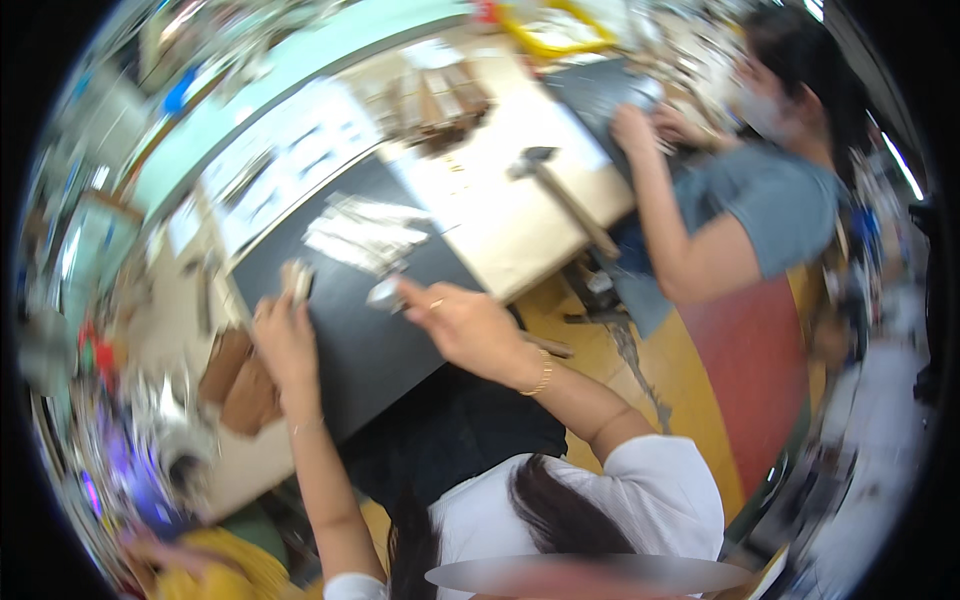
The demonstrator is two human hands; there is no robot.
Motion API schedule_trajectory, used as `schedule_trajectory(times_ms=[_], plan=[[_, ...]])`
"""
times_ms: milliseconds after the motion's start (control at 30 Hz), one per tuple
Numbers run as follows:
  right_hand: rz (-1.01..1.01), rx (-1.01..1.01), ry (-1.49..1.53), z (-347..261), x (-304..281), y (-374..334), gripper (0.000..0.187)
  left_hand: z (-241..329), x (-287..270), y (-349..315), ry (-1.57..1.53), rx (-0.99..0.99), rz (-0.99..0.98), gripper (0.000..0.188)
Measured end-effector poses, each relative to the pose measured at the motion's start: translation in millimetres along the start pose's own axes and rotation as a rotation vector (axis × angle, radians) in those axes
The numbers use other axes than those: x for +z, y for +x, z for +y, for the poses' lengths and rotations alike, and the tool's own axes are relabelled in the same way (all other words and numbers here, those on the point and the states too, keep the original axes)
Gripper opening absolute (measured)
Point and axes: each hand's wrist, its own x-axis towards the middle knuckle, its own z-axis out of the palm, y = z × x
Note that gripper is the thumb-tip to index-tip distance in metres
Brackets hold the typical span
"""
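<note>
My left hand is over the left edge of a black work mat, its fingers closed on a small beige strip that points away from me. Over the middle of the mat, my right hand pinches a small whitish, shiny piece; motion blur hides its kind. Just beyond it lies a loose pile of pale, thin strips on the mat. Folded brown pieces that look like leather rest to the left of my left wrist.
Bundled brown strips and a hammer lie on the table beyond the mat. Printed sheets are at the far left. On the right a co-worker works at another dark mat. A yellow basket stands at the back.
</note>
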Motion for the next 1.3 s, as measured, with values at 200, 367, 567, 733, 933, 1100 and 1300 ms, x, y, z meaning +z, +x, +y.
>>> schedule_trajectory(times_ms=[200, 367, 567, 733, 933, 1100, 1300], plan=[[-0.007, 0.075, -0.039, -3.1, -7.9, -7.5, 0.044, -15.7, 6.8, 10.6, -0.293, -0.18, -0.166, 0.016], [-0.063, 0.093, -0.017, -2.9, -8.8, -11.5, 0.044, -32.0, -7.6, 14.3, -0.335, -0.101, -0.371, 0.039], [-0.075, 0.075, 0.018, -6.5, -4.1, -13.1, 0.044, -36.8, -44.3, 2.9, -0.74, -0.12, -0.677, 0.036], [-0.059, 0.068, -0.034, -7.9, -7.7, -14.5, 0.045, -15.0, -62.6, -11.2, -0.837, -0.02, -0.661, 0.024], [-0.01, 0.116, -0.049, 2.1, -7.4, -21.5, 0.039, 43.2, -36.2, -50.8, -0.739, -0.202, -0.556, 0.032], [0.032, 0.043, -0.071, 10.1, -8.0, -22.9, 0.041, 65.6, 0.6, -72.3, -0.265, 0.04, -0.211, 0.027], [-0.021, 0.012, -0.03, 7.3, 3.2, -14.6, 0.041, 68.5, -2.2, -69.9, -0.165, 0.057, -0.067, 0.022]])
